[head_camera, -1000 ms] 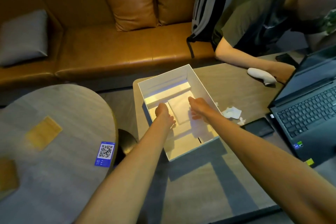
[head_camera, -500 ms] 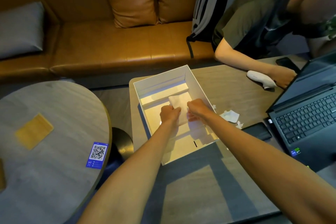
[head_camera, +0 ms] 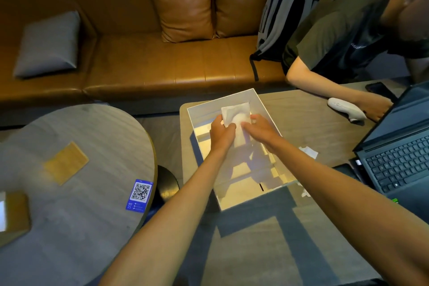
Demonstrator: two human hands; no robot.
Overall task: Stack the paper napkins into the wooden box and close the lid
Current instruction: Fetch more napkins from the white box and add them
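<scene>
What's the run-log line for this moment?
phase: stacking | left hand: grips napkin | right hand: grips napkin | napkin: over box | box: open

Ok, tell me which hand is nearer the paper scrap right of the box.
Right. The right hand holds the napkin on the side toward the paper scrap; the left hand grips the napkin's opposite edge, beyond the right hand.

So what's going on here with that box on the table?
A person is working over an open box on a table. Their left hand and right hand both grip a white paper napkin, held over the box's far end. The box has no lid on it yet. A paper scrap lies on the table to its right. Someone else sits nearby at a laptop.
</scene>
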